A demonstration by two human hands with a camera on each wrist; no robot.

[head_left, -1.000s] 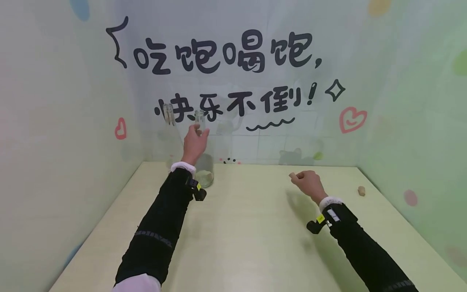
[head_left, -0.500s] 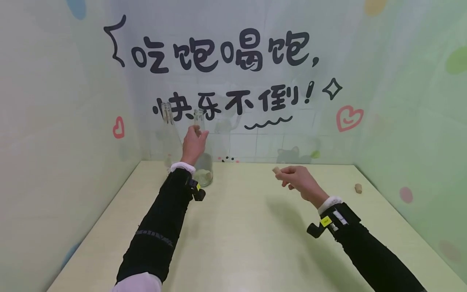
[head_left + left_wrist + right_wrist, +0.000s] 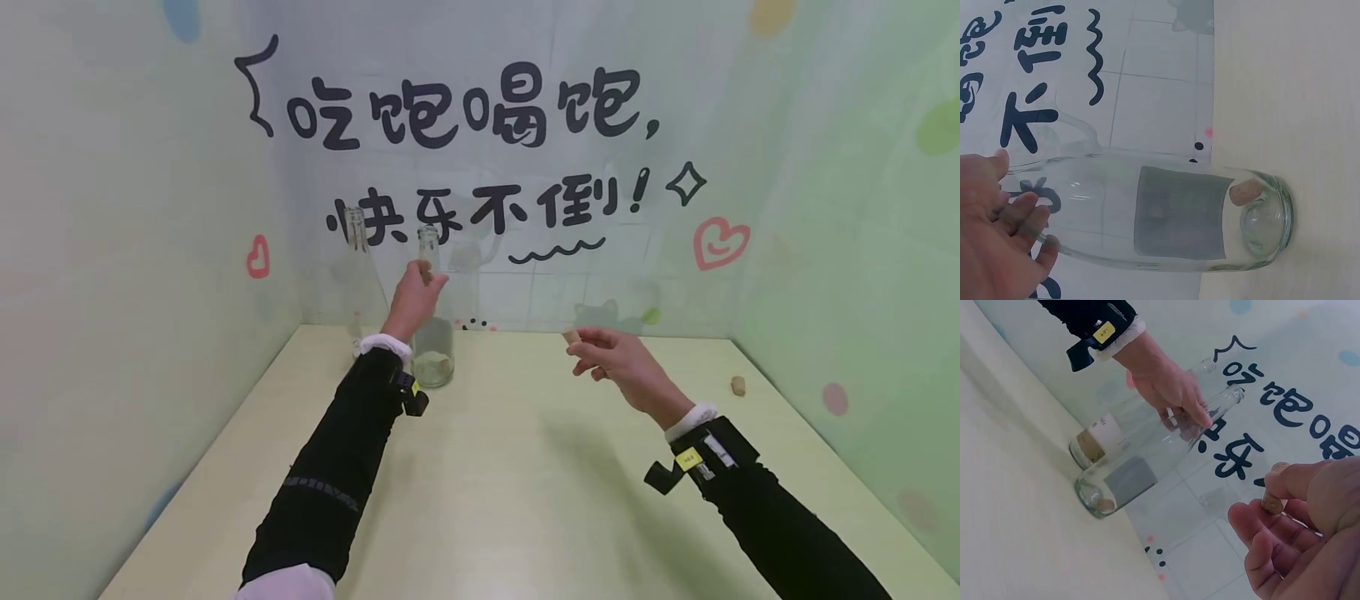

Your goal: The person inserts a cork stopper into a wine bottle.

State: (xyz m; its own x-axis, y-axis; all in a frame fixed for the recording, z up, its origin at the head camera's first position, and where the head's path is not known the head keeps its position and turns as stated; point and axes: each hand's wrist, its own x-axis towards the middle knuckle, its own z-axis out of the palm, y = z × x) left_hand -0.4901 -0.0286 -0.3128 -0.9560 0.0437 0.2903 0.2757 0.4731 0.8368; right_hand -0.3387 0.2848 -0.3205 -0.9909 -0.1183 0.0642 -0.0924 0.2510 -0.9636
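My left hand [image 3: 415, 300] grips a clear glass bottle [image 3: 432, 354] round its neck. The bottle is upright on the table, its mouth uncovered. A cork [image 3: 1246, 192] lies inside at the bottom, as the left wrist view shows, beside the raised glass base. Between thumb and fingertips, my right hand [image 3: 622, 362] pinches another cork [image 3: 1272, 504], in the air to the right of the bottle. In the right wrist view the other fingers of that hand are loosely bent below the cork.
A second clear bottle [image 3: 1099, 441] with a label stands left of the gripped one, partly hidden by the left hand and arm in the head view. One more cork [image 3: 738, 386] stands on the table [image 3: 495, 467] near its right edge. A printed wall sheet [image 3: 540, 292] rises behind.
My right hand has moved left and slightly up with its cork, nearer the bottle. The left hand keeps its grip on the bottle neck. The head view has shifted slightly.
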